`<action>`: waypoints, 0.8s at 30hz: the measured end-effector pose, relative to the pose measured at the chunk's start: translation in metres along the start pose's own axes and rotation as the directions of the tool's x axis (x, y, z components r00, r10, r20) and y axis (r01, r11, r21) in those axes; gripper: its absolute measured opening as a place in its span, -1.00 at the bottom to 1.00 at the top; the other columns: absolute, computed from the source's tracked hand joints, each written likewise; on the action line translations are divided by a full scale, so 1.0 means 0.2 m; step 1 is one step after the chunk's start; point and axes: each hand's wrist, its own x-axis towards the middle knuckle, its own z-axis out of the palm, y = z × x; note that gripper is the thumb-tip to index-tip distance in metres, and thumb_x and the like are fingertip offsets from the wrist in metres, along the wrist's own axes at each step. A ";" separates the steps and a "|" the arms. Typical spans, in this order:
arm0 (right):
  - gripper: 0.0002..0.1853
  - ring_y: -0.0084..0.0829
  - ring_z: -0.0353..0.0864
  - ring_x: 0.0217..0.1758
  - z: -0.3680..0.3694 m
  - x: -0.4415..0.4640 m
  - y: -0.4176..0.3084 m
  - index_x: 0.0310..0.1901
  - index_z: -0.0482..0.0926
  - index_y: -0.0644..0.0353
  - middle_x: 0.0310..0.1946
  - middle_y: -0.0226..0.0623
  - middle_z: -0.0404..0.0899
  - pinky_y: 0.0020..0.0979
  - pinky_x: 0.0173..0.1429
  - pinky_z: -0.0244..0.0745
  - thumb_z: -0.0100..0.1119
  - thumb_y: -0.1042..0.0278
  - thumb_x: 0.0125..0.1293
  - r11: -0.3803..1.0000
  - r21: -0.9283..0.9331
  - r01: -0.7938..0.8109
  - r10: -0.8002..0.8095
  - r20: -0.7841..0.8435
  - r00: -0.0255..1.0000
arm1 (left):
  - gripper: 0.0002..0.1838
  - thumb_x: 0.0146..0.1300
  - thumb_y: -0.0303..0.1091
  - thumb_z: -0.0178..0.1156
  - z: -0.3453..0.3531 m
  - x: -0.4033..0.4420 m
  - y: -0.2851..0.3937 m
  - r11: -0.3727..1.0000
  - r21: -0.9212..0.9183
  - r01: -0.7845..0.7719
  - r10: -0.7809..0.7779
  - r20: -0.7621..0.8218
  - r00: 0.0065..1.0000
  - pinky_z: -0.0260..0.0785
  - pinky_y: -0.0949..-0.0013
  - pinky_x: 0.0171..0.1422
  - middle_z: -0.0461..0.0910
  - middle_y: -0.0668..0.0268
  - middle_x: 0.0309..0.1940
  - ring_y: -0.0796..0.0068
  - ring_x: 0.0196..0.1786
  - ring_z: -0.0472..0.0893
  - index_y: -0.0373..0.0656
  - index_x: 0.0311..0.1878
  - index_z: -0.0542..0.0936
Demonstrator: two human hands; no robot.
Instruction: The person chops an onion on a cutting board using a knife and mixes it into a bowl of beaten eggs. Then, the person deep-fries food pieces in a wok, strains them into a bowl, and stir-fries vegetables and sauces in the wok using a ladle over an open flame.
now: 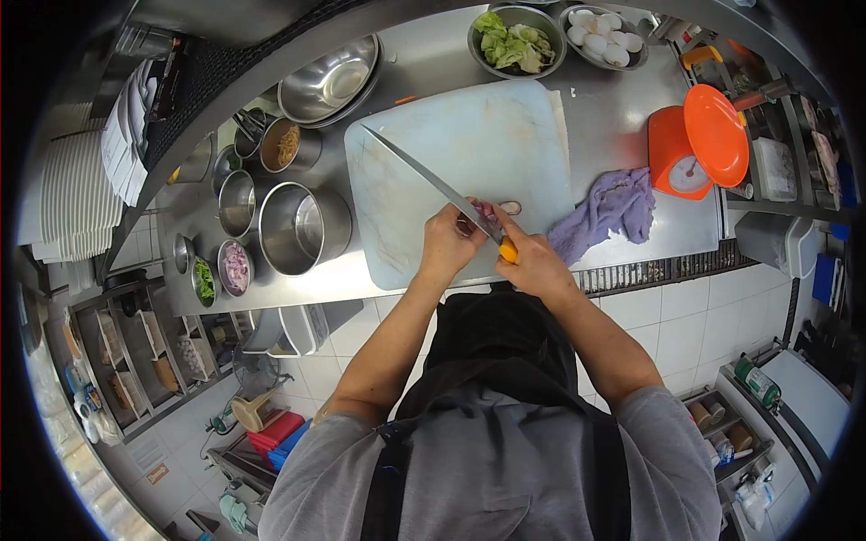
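Note:
My right hand (534,261) is wrapped round the yellow handle of a long knife (419,169) near the front edge of the white cutting board (451,131). The blade points to the upper left across the board. My left hand (448,239) is closed beside the blade, its fingers on a small reddish-purple piece that looks like onion. More purple pieces (484,209) lie at the blade by my fingertips. Just right of them, a thin onion slice (511,207) rests on the board.
Left of the board stand a large steel pot (305,228), a bowl of chopped onion (235,269) and a bowl of chopped greens (205,282). Behind are lettuce (514,45) and eggs (603,38) in bowls. A purple cloth (609,212) and an orange scale (677,149) are at right.

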 end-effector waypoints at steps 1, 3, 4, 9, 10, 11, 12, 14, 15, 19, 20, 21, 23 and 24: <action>-0.20 0.13 0.60 -0.23 0.01 0.00 0.01 0.43 0.14 0.17 -0.34 0.04 0.62 -0.05 -0.05 0.48 0.15 0.39 0.08 1.000 0.001 0.001 -0.001 0.001 1.000 | -0.59 -0.01 -0.44 0.40 0.00 0.00 0.00 1.000 0.001 0.001 -0.001 -0.001 1.000 0.56 0.44 -0.21 0.71 0.17 -0.25 0.43 -0.30 0.71 -0.31 -0.04 0.61; -0.21 0.13 0.60 -0.24 0.02 0.01 0.03 0.42 0.15 0.14 -0.35 0.08 0.61 -0.04 -0.06 0.48 0.16 0.39 0.09 0.998 0.012 0.057 -0.057 0.009 0.998 | -0.64 -0.06 -0.49 0.40 0.00 -0.01 0.01 0.992 0.058 -0.111 0.113 -0.049 0.992 0.54 0.45 -0.29 0.66 0.22 -0.41 0.44 -0.43 0.68 -0.31 -0.13 0.60; -0.21 0.13 0.60 -0.24 0.02 0.02 0.04 0.42 0.15 0.14 -0.35 0.08 0.61 -0.04 -0.06 0.48 0.16 0.39 0.09 0.998 0.013 0.058 -0.058 0.010 0.998 | -0.64 -0.06 -0.49 0.40 0.00 -0.01 0.01 0.992 0.060 -0.110 0.113 -0.050 0.992 0.54 0.45 -0.29 0.66 0.22 -0.41 0.44 -0.43 0.68 -0.31 -0.13 0.60; -0.29 0.16 0.59 -0.22 0.05 0.05 0.04 0.35 0.28 0.20 -0.30 0.16 0.60 -0.04 -0.07 0.48 0.16 0.38 0.09 0.993 0.042 0.109 -0.106 -0.058 0.993 | -0.63 -0.13 -0.55 0.36 0.02 -0.06 -0.02 0.977 0.196 -0.088 0.099 -0.044 0.994 0.47 0.32 -0.38 0.59 0.18 -0.46 0.30 -0.48 0.59 -0.33 -0.15 0.60; -0.29 0.16 0.59 -0.22 0.05 0.05 0.05 0.35 0.28 0.20 -0.30 0.16 0.60 -0.04 -0.07 0.48 0.16 0.38 0.09 0.993 0.042 0.111 -0.108 -0.064 0.992 | -0.63 -0.13 -0.55 0.36 0.03 -0.06 -0.04 0.976 0.197 -0.094 0.105 -0.042 0.994 0.47 0.32 -0.38 0.59 0.18 -0.46 0.30 -0.48 0.59 -0.33 -0.15 0.60; -0.31 0.16 0.59 -0.21 0.06 0.05 0.06 0.34 0.30 0.21 -0.28 0.16 0.61 -0.06 -0.06 0.49 0.17 0.37 0.09 0.993 0.075 0.092 -0.086 -0.084 0.993 | -0.62 -0.12 -0.55 0.36 0.04 -0.07 -0.04 0.976 0.175 -0.131 0.145 -0.070 0.987 0.48 0.33 -0.37 0.60 0.15 -0.42 0.28 -0.45 0.60 -0.33 -0.14 0.59; -0.32 0.16 0.59 -0.20 0.07 0.04 0.07 0.32 0.32 0.21 -0.27 0.15 0.61 -0.08 -0.05 0.49 0.18 0.36 0.09 0.991 0.110 0.072 -0.061 -0.098 0.993 | -0.62 -0.12 -0.54 0.36 0.05 -0.08 -0.04 0.975 0.153 -0.163 0.179 -0.099 0.979 0.48 0.33 -0.35 0.61 0.13 -0.37 0.26 -0.41 0.60 -0.33 -0.13 0.59; -0.33 0.06 0.62 -0.31 0.08 0.06 0.12 0.32 0.33 0.22 -0.33 0.09 0.62 -0.14 -0.16 0.52 0.18 0.36 0.10 0.986 0.143 0.082 -0.064 -0.128 0.990 | -0.60 -0.11 -0.54 0.37 0.05 -0.08 -0.05 0.962 0.171 -0.214 0.234 -0.105 0.966 0.49 0.34 -0.32 0.61 0.11 -0.32 0.26 -0.38 0.61 -0.33 -0.11 0.58; -0.34 -0.03 0.64 -0.42 0.08 0.07 0.12 0.31 0.34 0.23 -0.39 0.03 0.64 -0.21 -0.26 0.54 0.19 0.36 0.12 0.979 0.179 0.096 -0.067 -0.159 0.985 | -0.59 -0.10 -0.54 0.38 0.05 -0.08 -0.06 0.945 0.193 -0.265 0.289 -0.110 0.951 0.50 0.35 -0.30 0.61 0.09 -0.28 0.25 -0.34 0.62 -0.33 -0.09 0.58; -0.66 -0.50 0.45 -0.67 0.02 0.06 0.06 -0.01 0.50 0.28 -0.57 -0.25 0.53 -0.43 -0.57 0.39 0.18 0.41 0.16 0.826 0.490 -0.280 0.271 0.090 0.958 | -0.57 -0.08 -0.54 0.41 0.05 -0.07 -0.06 0.957 0.108 -0.270 0.283 -0.128 0.951 0.52 0.36 -0.24 0.61 0.07 -0.22 0.23 -0.29 0.64 -0.33 -0.06 0.56; -0.72 -0.56 0.38 -0.72 0.02 0.07 0.07 -0.07 0.50 0.26 -0.61 -0.31 0.49 -0.47 -0.63 0.31 0.17 0.43 0.18 0.782 0.568 -0.255 0.267 0.065 0.962 | -0.58 -0.04 -0.55 0.41 0.05 -0.07 -0.06 0.969 0.082 -0.234 0.243 -0.126 0.962 0.53 0.36 -0.23 0.62 0.09 -0.21 0.26 -0.28 0.65 -0.33 -0.05 0.56; -0.79 -0.62 0.32 -0.76 0.02 0.07 0.07 -0.12 0.50 0.25 -0.64 -0.37 0.44 -0.51 -0.70 0.24 0.17 0.45 0.19 0.732 0.641 -0.230 0.266 0.041 0.963 | -0.58 -0.01 -0.56 0.41 0.05 -0.07 -0.05 0.979 0.056 -0.194 0.200 -0.122 0.972 0.53 0.36 -0.21 0.62 0.11 -0.20 0.30 -0.26 0.66 -0.33 -0.04 0.55; -0.77 -0.60 0.32 -0.76 0.00 0.07 0.09 -0.11 0.50 0.26 -0.64 -0.37 0.44 -0.50 -0.69 0.25 0.17 0.46 0.19 0.728 0.644 -0.237 0.284 0.032 0.958 | -0.58 0.03 -0.57 0.39 0.05 -0.08 -0.04 0.987 -0.061 -0.152 0.144 -0.115 0.983 0.53 0.37 -0.19 0.62 0.15 -0.19 0.34 -0.23 0.65 -0.32 -0.01 0.53; -0.76 -0.58 0.33 -0.75 0.00 0.07 0.10 -0.09 0.49 0.27 -0.64 -0.37 0.43 -0.49 -0.68 0.26 0.17 0.47 0.19 0.722 0.647 -0.245 0.302 0.023 0.953 | -0.57 0.06 -0.58 0.38 0.05 -0.09 -0.04 0.979 -0.174 -0.106 0.090 -0.101 0.991 0.53 0.37 -0.17 0.62 0.19 -0.19 0.38 -0.21 0.65 -0.31 0.03 0.50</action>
